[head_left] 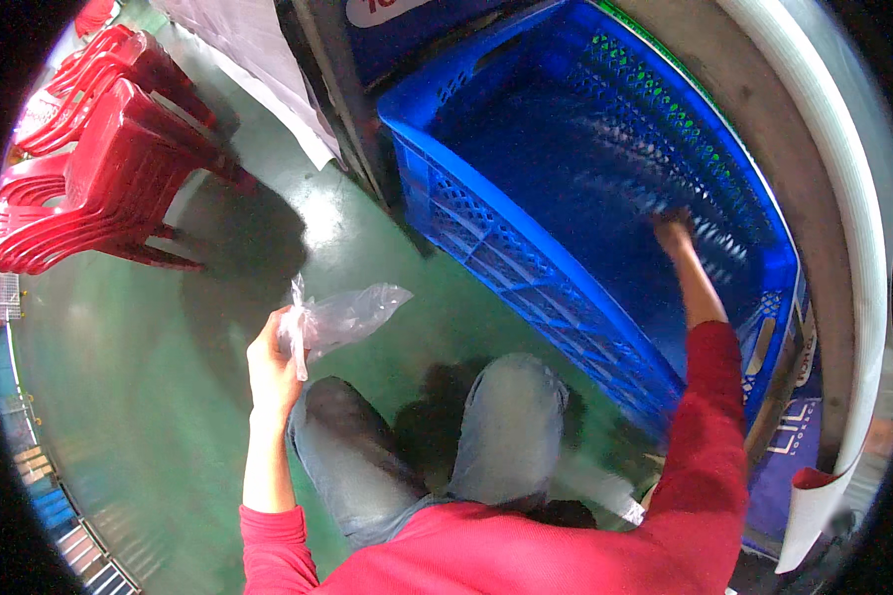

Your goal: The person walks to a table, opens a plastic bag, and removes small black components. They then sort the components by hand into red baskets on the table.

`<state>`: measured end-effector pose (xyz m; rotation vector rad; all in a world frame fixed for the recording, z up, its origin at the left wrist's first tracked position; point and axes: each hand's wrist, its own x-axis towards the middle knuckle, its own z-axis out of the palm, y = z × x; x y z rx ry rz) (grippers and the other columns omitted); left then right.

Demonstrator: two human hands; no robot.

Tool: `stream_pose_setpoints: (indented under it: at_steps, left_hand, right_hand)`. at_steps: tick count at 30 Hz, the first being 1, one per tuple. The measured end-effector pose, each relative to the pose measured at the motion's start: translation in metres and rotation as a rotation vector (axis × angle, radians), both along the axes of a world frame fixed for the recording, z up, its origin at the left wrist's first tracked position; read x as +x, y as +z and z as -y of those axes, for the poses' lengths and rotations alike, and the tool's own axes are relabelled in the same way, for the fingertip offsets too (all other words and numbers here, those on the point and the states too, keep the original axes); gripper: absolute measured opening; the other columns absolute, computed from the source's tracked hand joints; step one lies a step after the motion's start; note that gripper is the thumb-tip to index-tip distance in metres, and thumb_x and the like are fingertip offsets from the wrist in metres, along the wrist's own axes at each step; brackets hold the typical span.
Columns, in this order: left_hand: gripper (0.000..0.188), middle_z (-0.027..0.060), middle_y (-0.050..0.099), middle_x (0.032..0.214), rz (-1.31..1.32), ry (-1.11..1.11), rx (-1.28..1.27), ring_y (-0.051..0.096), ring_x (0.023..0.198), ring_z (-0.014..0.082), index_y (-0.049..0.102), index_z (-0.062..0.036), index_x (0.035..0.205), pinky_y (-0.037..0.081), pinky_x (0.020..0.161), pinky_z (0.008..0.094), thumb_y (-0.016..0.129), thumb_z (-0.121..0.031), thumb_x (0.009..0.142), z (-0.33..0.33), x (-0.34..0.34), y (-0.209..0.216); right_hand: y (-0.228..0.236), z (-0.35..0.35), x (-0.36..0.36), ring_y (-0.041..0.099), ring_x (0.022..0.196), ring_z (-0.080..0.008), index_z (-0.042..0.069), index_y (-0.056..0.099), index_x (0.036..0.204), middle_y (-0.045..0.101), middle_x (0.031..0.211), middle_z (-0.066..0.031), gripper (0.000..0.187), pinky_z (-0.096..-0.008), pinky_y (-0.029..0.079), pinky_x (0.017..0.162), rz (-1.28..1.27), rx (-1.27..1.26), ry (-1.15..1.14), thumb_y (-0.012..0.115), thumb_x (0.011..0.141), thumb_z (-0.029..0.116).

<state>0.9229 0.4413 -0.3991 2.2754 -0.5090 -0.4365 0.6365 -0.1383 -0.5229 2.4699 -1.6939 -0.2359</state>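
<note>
A clear plastic bag [352,315] is gripped at its gathered end by my left hand [273,352], and its loose part points right above my knees. My right hand [674,230] reaches down inside a large blue plastic crate [526,260] with lattice walls. Motion smears its fingers, so I cannot make out whether they hold anything. Whitish streaks blur along the crate's far inner wall close to that hand. The bottom of the crate is dark and its contents are unclear.
Stacked red plastic chairs [109,169] stand at the far left on the green floor [149,397]. A white sheet [258,69] hangs beside a dark post at the top. Along the right side runs a pale rolled edge [848,198]. My jeans-clad knees [511,416] are close to the crate.
</note>
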Motion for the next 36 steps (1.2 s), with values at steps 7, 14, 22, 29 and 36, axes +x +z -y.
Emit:
stream_pose_setpoints:
  at_steps: [7,14,22,29,36]
  left_hand:
    - [0.041,0.0102,0.059,0.112,-0.237,0.168,-0.457,0.055,0.101,0.0202,0.051,-0.0003,0.121,0.043,0.088,0.0329,0.063,-0.015,0.084,0.003,0.008,0.026]
    - [0.039,0.0081,0.056,0.117,-0.811,-0.013,-0.856,0.056,0.104,0.0227,0.049,-0.0030,0.122,0.048,0.084,0.0412,0.059,-0.020,0.089,0.091,0.007,0.071]
    - [0.062,0.0144,0.034,0.141,-0.916,-0.074,-0.760,0.035,0.129,0.0295,0.035,-0.0021,0.134,0.043,0.093,0.0476,0.064,-0.030,0.086,0.222,-0.024,0.086]
    - [0.054,0.0105,0.039,0.140,-0.397,-0.020,-0.601,0.041,0.124,0.0223,0.036,-0.0109,0.137,0.040,0.094,0.0355,0.057,-0.023,0.090,0.115,-0.019,0.017]
    - [0.042,0.0086,0.046,0.134,-0.192,0.517,-0.268,0.045,0.121,0.0205,0.044,-0.0146,0.132,0.042,0.093,0.0371,0.053,-0.018,0.091,-0.089,-0.009,-0.080]
  right_hand:
    - [0.072,0.122,-0.073,0.057,0.097,-0.0306,0.005,0.065,0.087,0.065,0.090,-0.0144,0.039,-0.0448,0.043,0.087,-0.001,0.145,0.387,0.052,0.089,0.041]
    - [0.150,0.093,-0.084,0.057,0.094,-0.0316,0.003,0.063,0.084,0.063,0.093,-0.0152,0.037,-0.0432,0.043,0.085,0.202,0.149,0.163,0.053,0.089,0.038]
    - [0.166,0.062,-0.080,0.056,0.091,-0.0326,0.001,0.060,0.080,0.060,0.093,-0.0152,0.036,-0.0413,0.043,0.082,0.344,-0.156,0.285,0.054,0.090,0.034]
    - [0.126,0.050,-0.055,0.055,0.089,-0.0334,-0.001,0.057,0.075,0.058,0.092,-0.0152,0.035,-0.0398,0.043,0.080,0.435,-0.327,0.407,0.054,0.090,0.031]
    - [0.070,0.002,-0.029,0.051,0.090,-0.0315,-0.003,0.055,0.070,0.052,0.097,-0.0150,0.032,-0.0384,0.042,0.080,0.536,-0.282,0.562,0.059,0.088,0.022]
